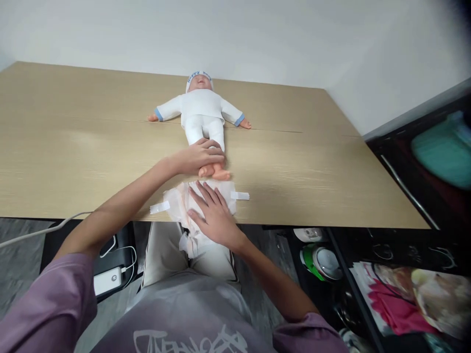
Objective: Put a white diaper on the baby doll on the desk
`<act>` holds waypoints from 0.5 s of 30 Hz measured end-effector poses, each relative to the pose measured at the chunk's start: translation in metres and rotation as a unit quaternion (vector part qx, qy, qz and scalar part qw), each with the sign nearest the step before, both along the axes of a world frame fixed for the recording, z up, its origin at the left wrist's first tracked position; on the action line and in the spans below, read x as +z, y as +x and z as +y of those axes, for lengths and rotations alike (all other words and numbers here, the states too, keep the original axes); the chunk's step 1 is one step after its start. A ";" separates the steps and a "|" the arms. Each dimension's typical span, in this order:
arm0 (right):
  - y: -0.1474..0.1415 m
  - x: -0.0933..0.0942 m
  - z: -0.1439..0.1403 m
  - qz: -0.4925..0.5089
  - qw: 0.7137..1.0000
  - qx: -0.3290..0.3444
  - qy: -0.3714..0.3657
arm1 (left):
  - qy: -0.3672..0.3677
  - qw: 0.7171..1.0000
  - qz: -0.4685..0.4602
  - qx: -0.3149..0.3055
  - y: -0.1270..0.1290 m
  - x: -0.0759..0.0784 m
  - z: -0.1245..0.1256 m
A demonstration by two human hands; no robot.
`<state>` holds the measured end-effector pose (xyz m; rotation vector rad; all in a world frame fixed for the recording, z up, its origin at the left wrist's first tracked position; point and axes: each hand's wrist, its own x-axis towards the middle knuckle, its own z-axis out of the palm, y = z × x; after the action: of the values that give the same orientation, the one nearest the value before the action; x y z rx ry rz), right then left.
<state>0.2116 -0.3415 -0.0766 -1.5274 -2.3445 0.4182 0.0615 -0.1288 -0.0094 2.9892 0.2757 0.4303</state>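
A baby doll [202, 104] in a white outfit with blue cuffs and a printed white cap lies on its back, feet toward me. My left hand [200, 156] is wrapped round the doll's lower legs, just above its bare feet. Below the feet, an unfolded diaper [176, 203] lies at the table's front edge, its tabs spread out to both sides and its near end hanging over the edge. Flat on the diaper rests my right hand [215, 215], fingers spread.
The wooden table [91, 142] reaches back to a white wall. A cable [47, 229] crosses at the left edge, above a white power bank [108, 281]. Dark shelves at the right hold a pink cloth [399, 306], bags and a green-and-white item [320, 261].
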 end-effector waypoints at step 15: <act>0.002 -0.006 0.123 -0.030 0.999 0.030 0.017 | -0.211 0.953 -0.213 0.042 -0.005 0.098 0.035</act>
<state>0.2132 -0.2182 -0.0827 -1.4772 -2.4363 0.3485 0.0566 -0.0939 0.0884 2.4018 0.3930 0.8817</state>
